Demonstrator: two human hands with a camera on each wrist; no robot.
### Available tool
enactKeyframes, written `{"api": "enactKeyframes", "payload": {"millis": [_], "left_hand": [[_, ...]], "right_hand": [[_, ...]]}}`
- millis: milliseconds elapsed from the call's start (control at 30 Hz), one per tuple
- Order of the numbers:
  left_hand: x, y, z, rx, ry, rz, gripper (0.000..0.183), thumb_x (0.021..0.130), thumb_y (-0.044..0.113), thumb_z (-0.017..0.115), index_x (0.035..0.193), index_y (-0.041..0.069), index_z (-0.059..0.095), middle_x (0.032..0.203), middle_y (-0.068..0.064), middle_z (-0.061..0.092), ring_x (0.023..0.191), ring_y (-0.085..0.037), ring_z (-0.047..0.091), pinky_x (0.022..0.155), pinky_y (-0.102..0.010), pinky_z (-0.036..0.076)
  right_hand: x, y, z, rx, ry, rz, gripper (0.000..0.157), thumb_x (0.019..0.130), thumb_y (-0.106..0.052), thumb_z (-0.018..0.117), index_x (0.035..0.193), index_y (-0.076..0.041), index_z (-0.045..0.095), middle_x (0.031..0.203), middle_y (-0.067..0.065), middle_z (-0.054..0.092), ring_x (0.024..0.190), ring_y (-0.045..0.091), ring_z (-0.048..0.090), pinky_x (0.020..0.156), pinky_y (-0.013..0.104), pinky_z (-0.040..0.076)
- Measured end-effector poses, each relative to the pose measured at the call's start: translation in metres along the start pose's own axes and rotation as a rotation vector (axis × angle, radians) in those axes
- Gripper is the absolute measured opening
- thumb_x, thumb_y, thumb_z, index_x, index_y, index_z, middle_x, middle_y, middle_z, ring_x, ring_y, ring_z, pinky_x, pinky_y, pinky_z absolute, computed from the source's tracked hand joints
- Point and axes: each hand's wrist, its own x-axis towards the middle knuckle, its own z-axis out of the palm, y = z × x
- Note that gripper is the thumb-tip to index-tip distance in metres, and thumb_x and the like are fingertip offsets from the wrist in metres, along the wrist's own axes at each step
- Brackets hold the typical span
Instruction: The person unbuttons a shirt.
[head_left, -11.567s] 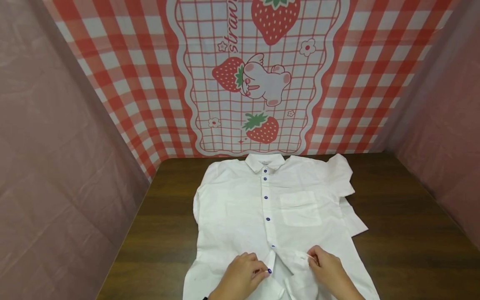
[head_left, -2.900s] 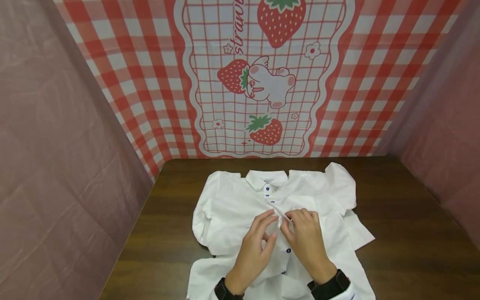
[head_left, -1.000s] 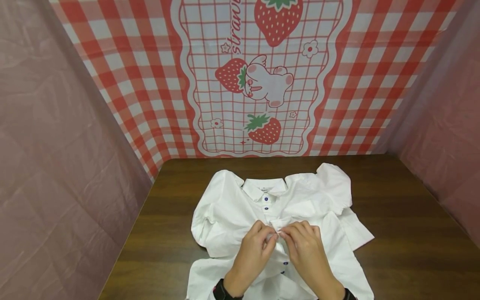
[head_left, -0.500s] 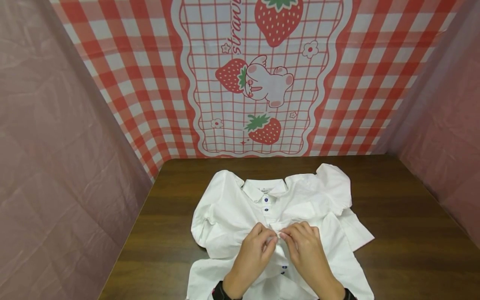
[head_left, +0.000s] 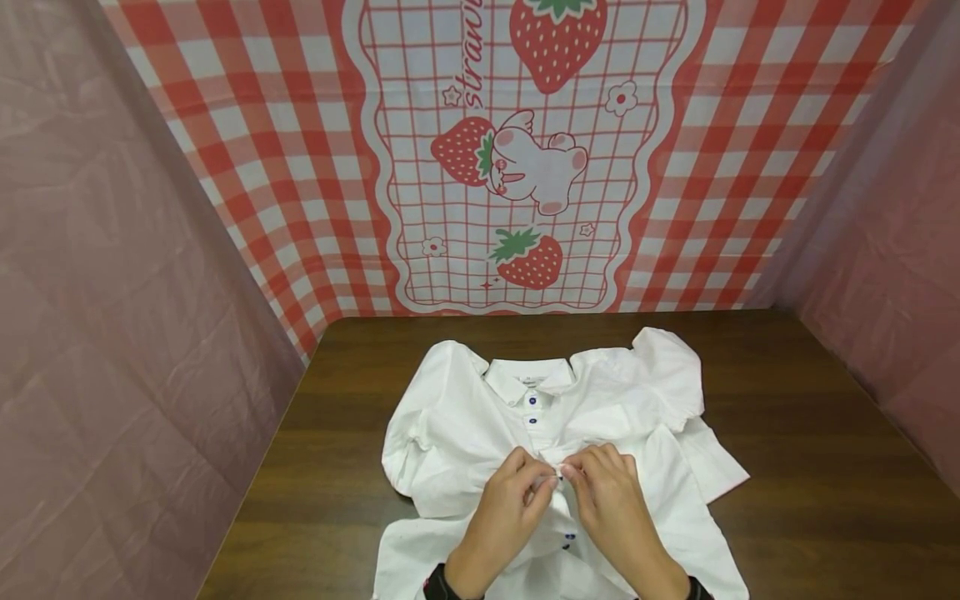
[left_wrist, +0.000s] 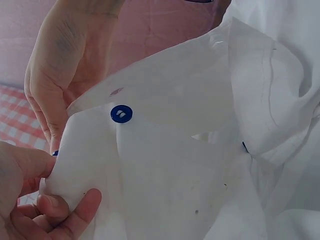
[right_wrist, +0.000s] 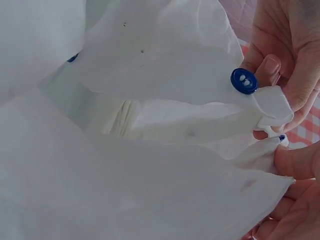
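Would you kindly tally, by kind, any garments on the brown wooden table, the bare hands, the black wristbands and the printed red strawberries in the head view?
White button-up fabric shirt: 1
Bare hands: 2
Black wristbands: 2
Printed red strawberries: 3
Total: 8

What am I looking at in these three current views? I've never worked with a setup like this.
There is no machine here, only a person's bare left hand and right hand. The widest picture comes from a camera worn on the head, looking forward and down. The other two come from cameras on the wrists, one each, seeing that hand's work up close. A white shirt with blue buttons lies on a brown table, its collar away from the person. Both hands pinch the cloth at its front, close together. Exactly which button they are working on is hard to tell. Behind the table is a red-and-white checked cloth; pink fabric hangs at the sides.
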Motion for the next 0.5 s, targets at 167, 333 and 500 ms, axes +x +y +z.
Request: {"api": "enactKeyframes", "payload": {"millis": [167,333,500], "left_hand": [[-0.0007,-0.0007,-0.0006,-0.013,0.002,0.008,0.005,0.086,0.010,0.064,0.081,0.009,0.065,0.072,0.003,0.046,0.058,0.004,0.036,0.055,-0.002,0.032],[-0.0019,-0.0010,-0.0023,-0.018,-0.012,0.002,0.006,0.087,0.011,0.063,0.082,0.009,0.066,0.072,0.003,0.045,0.058,0.004,0.035,0.055,-0.002,0.032],[-0.0039,-0.0014,-0.0056,-0.022,-0.021,0.000,0.006,0.087,0.011,0.063,0.083,0.010,0.067,0.071,0.003,0.043,0.058,0.004,0.034,0.055,-0.002,0.031]], "right_hand": [[-0.0003,-0.0003,0.0012,0.004,-0.004,0.004,0.008,0.078,-0.007,0.066,0.074,-0.010,0.059,0.073,-0.003,0.059,0.073,0.012,0.050,0.065,0.026,0.028],[-0.0007,0.0024,0.0013,-0.032,-0.012,0.025,0.008,0.081,-0.009,0.065,0.075,-0.010,0.060,0.073,-0.002,0.059,0.072,0.013,0.050,0.064,0.027,0.029],[-0.0023,0.0082,0.0002,-0.082,-0.028,0.087,0.010,0.085,-0.013,0.062,0.076,-0.009,0.063,0.071,-0.002,0.059,0.068,0.013,0.048,0.063,0.028,0.029]]}}
